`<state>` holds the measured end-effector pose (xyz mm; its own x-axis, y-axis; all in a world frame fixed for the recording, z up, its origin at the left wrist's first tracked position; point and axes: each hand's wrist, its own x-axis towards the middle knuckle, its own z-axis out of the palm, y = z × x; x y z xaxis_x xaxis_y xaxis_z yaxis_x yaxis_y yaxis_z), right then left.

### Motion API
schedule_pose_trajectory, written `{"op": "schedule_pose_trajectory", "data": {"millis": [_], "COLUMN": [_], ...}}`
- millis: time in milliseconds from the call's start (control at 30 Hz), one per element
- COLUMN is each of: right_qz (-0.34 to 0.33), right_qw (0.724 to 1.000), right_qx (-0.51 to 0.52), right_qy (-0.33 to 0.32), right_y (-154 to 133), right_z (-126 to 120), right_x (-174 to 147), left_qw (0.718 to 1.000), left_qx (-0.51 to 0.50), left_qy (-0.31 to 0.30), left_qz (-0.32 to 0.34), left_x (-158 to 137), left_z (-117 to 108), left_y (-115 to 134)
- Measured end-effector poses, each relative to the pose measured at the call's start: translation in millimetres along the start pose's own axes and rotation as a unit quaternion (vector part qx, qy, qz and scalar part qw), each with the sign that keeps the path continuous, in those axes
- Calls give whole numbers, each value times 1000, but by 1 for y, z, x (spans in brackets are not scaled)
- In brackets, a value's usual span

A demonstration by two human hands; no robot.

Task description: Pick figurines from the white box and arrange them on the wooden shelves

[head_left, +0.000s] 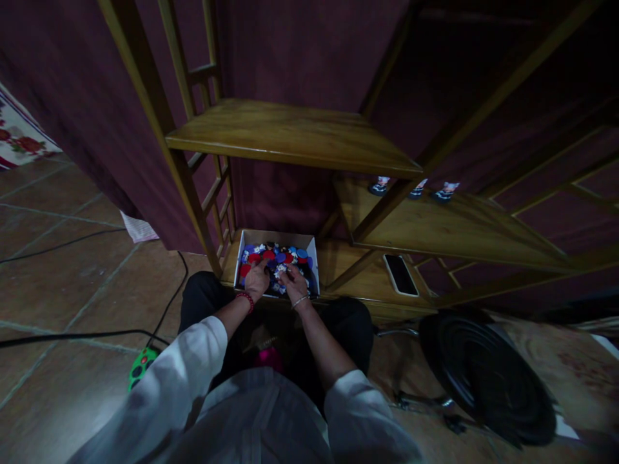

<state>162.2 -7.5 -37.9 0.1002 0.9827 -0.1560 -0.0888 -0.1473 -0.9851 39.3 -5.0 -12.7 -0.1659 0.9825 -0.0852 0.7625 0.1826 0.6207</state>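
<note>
A shallow white cardboard box (pixel 316 267) sits on the low wooden shelf in front of my knees. Small white figures and round red (pixel 269 255), blue and purple discs fill it in a loose pile. My left hand (pixel 257 278), with a red bead bracelet at the wrist, reaches over the left part of the pile, fingers stretched out and touching the pieces. At the middle of the box, my right hand (pixel 296 285) has its fingertips closed around a small white figurine (pixel 281 271). Fine detail of that piece is too small to make out.
Three small figures (pixel 445 191) stand on the wooden shelf to the right. A phone (pixel 400 275) lies on the lower board. A higher shelf (pixel 290 132) overhangs the box. A green power strip (pixel 142 367) and cables are on the left floor; a round black stool (pixel 486 374) is at right.
</note>
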Motion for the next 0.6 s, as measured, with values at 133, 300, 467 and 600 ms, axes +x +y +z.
{"op": "schedule_pose_trajectory", "data": {"millis": [133,300,467,600], "right_qz": [2,-4,-9,-7], "right_qw": [1000,1000,1000,1000], "right_qx": [-6,-2,-19,-12], "right_qy": [0,-7,-7,-6], "right_y": [2,3,3,3], "right_z": [0,-1,-1,-1], "right_x": [0,1,1,2], "left_qw": [1000,1000,999,999], "left_qx": [3,11,15,25], "left_qy": [1,6,19,41], "left_qz": [8,23,27,16], "left_x": [-1,-1,-3,-4], "left_z": [1,0,0,1], "left_y": [1,0,2,3]}}
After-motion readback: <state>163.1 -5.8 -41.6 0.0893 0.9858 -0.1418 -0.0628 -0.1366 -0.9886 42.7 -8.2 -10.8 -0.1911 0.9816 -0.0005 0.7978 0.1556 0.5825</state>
